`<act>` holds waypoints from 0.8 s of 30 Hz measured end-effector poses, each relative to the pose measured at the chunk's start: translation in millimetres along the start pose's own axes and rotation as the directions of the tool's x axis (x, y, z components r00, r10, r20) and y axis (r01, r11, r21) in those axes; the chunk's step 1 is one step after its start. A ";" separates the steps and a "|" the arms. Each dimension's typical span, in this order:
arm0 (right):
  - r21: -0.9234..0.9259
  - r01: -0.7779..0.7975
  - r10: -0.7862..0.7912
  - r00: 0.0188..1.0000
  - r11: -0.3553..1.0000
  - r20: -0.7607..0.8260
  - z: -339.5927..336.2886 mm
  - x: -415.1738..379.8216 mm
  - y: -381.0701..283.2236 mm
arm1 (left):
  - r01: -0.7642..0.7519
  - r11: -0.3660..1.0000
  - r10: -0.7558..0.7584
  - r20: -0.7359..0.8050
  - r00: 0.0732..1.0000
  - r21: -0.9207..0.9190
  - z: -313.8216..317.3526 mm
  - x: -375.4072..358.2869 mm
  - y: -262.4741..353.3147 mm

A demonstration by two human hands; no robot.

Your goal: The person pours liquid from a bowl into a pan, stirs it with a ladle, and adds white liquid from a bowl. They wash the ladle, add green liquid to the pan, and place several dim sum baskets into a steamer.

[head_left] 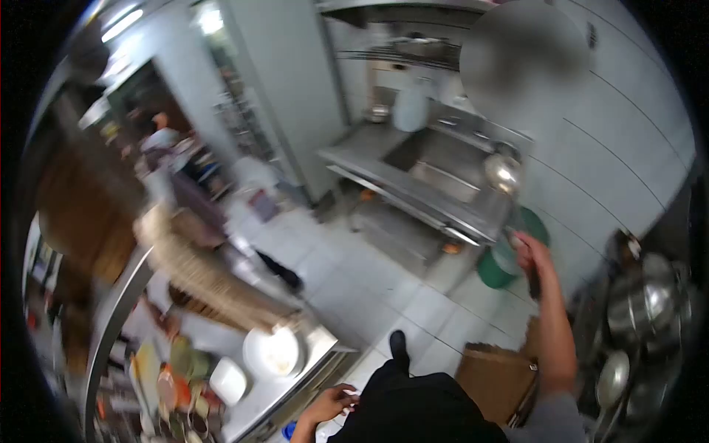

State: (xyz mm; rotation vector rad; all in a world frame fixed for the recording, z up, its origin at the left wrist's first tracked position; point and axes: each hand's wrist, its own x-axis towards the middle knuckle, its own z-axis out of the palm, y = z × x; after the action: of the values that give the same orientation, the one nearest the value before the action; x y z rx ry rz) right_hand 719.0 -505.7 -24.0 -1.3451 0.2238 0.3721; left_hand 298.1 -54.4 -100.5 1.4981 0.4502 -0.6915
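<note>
My right hand (527,252) is raised in front of the sink, closed around the handle of a metal ladle. The shiny round bowl of the ladle (503,172) points up and away, overlapping the sink's right end, and a dark handle end shows below my fist. Low in the view, my left hand (334,403) hangs beside my dark trousers, near the counter's edge. Its fingers are curled, with a bit of white at the fingertips that is too blurred to name.
A steel sink (354,151) stands ahead, with a green bucket (496,270) beside it. On the left counter are a white bowl (255,354) and a white dish (228,382). Flattened cardboard (487,380) lies at right, below pans (642,295). Another person (196,196) stands back left.
</note>
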 end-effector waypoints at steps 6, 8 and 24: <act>0.001 0.046 -0.045 0.979 0.999 -0.200 -1.3 128.0 -65.2 | 0.001 0.998 -0.009 -0.124 0.992 -0.069 -28.9 122.4 51.7; -0.120 0.101 -0.128 0.959 0.988 -0.252 -5.3 168.9 -87.2 | -0.031 0.999 0.026 -0.115 0.993 -0.039 -27.9 156.1 95.4; -0.513 -0.039 0.056 0.998 0.858 0.019 -29.7 305.3 -92.7 | 0.089 0.974 -0.010 -0.351 0.936 0.210 26.2 274.4 250.6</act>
State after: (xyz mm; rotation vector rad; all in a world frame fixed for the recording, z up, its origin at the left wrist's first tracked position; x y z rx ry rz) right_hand 1037.5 -510.6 -58.7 -1.8624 0.1325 0.5192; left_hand 662.2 -133.3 -94.5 1.8391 0.7004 -0.5277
